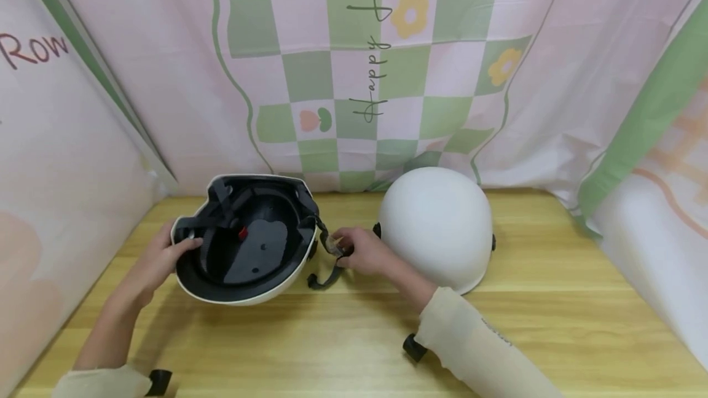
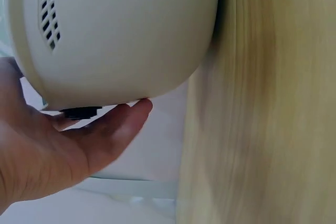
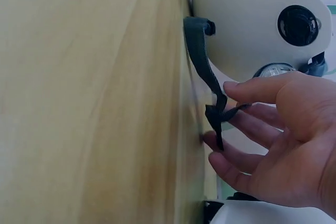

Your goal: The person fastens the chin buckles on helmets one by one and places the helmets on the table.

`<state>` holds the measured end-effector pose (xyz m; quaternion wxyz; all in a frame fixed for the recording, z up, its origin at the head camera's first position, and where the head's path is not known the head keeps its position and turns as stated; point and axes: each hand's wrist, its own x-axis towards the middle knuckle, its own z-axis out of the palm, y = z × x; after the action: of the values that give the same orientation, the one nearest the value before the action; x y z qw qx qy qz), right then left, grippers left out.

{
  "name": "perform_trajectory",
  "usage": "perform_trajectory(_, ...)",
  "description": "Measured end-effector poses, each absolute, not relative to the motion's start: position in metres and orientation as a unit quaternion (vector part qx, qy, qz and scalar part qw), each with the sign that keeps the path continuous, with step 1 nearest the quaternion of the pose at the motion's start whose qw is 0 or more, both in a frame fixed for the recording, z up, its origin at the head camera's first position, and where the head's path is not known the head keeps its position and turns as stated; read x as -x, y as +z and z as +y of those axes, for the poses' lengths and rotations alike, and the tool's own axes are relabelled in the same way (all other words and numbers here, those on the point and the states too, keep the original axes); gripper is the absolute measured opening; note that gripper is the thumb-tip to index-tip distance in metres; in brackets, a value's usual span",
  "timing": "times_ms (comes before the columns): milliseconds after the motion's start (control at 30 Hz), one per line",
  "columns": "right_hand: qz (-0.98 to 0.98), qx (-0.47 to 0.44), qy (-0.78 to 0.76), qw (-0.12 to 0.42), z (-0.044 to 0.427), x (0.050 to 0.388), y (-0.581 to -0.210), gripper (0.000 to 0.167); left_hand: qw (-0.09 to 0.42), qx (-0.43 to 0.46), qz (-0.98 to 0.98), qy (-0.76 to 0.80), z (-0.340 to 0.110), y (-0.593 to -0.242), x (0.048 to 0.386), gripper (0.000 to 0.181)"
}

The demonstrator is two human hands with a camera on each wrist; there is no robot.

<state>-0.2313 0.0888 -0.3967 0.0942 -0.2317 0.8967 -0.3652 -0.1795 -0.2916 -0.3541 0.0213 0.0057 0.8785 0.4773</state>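
A white helmet (image 1: 243, 300) lies tilted with its black lining (image 1: 260, 244) facing up, a small red part (image 1: 242, 233) among the straps inside. My left hand (image 1: 157, 266) grips its left rim, thumb over the edge and fingers beneath the shell, as the left wrist view confirms (image 2: 52, 150). At the helmet's right side, my right hand (image 1: 362, 252) holds the black chin strap (image 3: 198, 56) between thumb and fingers. A loose strap end dangles below these fingers. What the fingertips do behind the strap is partly hidden in the head view.
Just right of my right hand, a second white helmet (image 1: 437, 226) stands dome up on the wooden table (image 1: 343, 336). Behind the table hangs a checked curtain (image 1: 354, 78), with more fabric (image 1: 72, 140) along the left side.
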Motion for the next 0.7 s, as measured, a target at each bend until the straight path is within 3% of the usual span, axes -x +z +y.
perform_trajectory(67,0.896,0.233,-0.366,0.097,0.09,0.231,-0.395,0.042,0.002,-0.007,0.896,0.444,-0.291,-0.352,0.181,0.065)
perform_trajectory(133,0.893,0.238,-0.37,0.098,0.09,0.231,-0.392,0.04,-0.05,-0.025,0.911,0.408,-0.29,-0.35,0.183,0.068)
perform_trajectory(300,0.887,0.239,-0.388,0.076,0.089,0.227,-0.386,0.04,-0.251,-0.148,0.907,0.303,-0.283,-0.351,0.188,0.058)
perform_trajectory(367,0.882,0.235,-0.404,0.067,0.089,0.226,-0.383,0.04,-0.299,-0.199,0.899,0.249,-0.28,-0.353,0.19,0.055)
perform_trajectory(433,0.876,0.233,-0.418,0.054,0.091,0.225,-0.381,0.038,-0.309,-0.232,0.901,0.197,-0.279,-0.355,0.192,0.051)
perform_trajectory(700,0.857,0.238,-0.455,-0.036,0.106,0.222,-0.368,0.032,-0.209,-0.232,0.943,0.111,-0.272,-0.35,0.192,0.043)
